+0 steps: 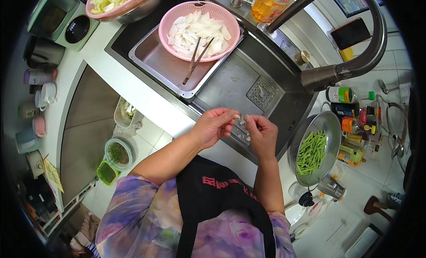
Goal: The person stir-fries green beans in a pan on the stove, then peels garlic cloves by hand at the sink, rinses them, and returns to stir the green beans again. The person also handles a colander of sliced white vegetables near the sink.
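Over the front edge of the sink, my left hand [213, 126] pinches a small pale garlic clove [237, 116] between thumb and fingers. Close beside it, my right hand [263, 134] has thumb and forefinger closed on a scrap of whitish, papery garlic skin [242, 122]. More white scraps [248, 138] lie below, at the sink's near wall. Beyond my hands is the dark sink basin [226, 88] with its square drain cover [262, 93]. A pink colander [166, 41] of sliced white vegetable rests over a steel tray [149, 55], with wooden chopsticks [193, 63] laid across its rim.
A dark faucet [362, 66] arches over the sink's right side. Cut green beans fill a steel bowl [333, 151] on the right counter, beside several bottles [349, 94]. Another pink colander [100, 13] with cabbage stands upper left. Below the counter sits a blue-rimmed bucket [108, 148].
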Motion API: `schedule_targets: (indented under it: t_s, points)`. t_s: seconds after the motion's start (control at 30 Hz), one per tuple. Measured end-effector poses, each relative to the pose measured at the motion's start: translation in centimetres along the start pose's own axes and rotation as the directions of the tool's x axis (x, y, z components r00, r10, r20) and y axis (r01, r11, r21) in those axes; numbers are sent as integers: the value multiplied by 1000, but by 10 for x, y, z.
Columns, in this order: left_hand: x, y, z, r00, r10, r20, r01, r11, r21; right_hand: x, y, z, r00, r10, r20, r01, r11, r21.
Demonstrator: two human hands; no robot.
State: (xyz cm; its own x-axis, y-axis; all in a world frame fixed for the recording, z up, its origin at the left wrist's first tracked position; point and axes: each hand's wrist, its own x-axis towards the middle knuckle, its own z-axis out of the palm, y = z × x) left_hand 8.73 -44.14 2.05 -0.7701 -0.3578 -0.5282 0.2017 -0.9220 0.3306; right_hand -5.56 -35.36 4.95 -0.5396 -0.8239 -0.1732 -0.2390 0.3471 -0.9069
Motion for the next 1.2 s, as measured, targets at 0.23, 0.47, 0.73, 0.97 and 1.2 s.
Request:
schedule_targets:
  t_s: [0.23,0.47,0.73,0.97,1.2]
  points:
    - [0,-1,6,983,152,-106,-116,950,290,-2,-15,1,996,-70,49,70,998,2]
    - [-1,3,10,976,202,-86,-145,886,441,-2,-10,-2,983,43,181,-56,996,69]
    - [0,5,8,990,128,-62,-83,871,484,-4,-9,0,976,116,185,-131,989,70]
    - [-3,10,5,997,69,20,-71,892,447,-3,-5,0,958,241,155,-272,935,228]
    - [1,5,-1,989,129,74,-145,944,296,-2,-4,3,996,89,-24,-82,974,210]
